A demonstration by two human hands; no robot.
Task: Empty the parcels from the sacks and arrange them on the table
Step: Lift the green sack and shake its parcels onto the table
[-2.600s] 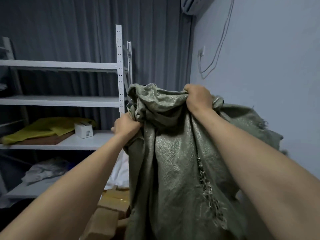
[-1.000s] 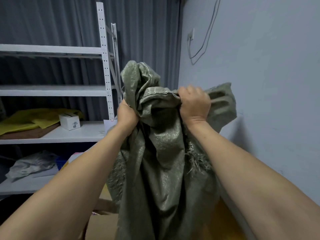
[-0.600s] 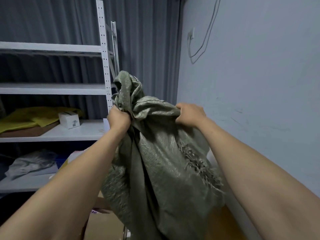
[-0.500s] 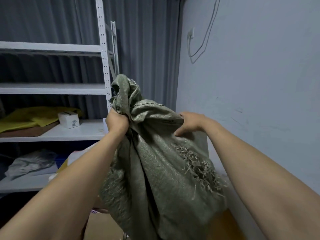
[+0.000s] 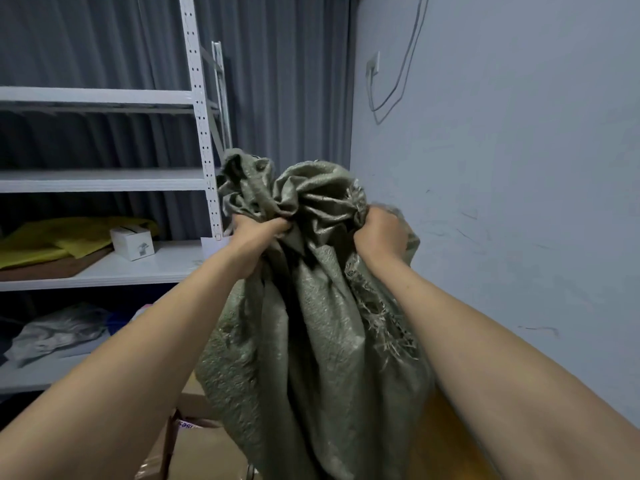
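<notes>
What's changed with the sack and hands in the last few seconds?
The right hand, which had loosened to a flat touch, has re-gripped the sack, bunching its top toward the left hand. The sack's top sits lower and more crumpled than before. The left hand kept its grip; the white box on the shelf is unmoved.

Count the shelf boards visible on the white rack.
4: top board, second board beneath it, third board carrying the small white box, lowest board holding a crumpled grey bag. More may sit out of frame.

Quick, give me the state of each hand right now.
Left hand: closed, grip on the bunched green sack.
Right hand: closed, grip on the same sack.
</notes>
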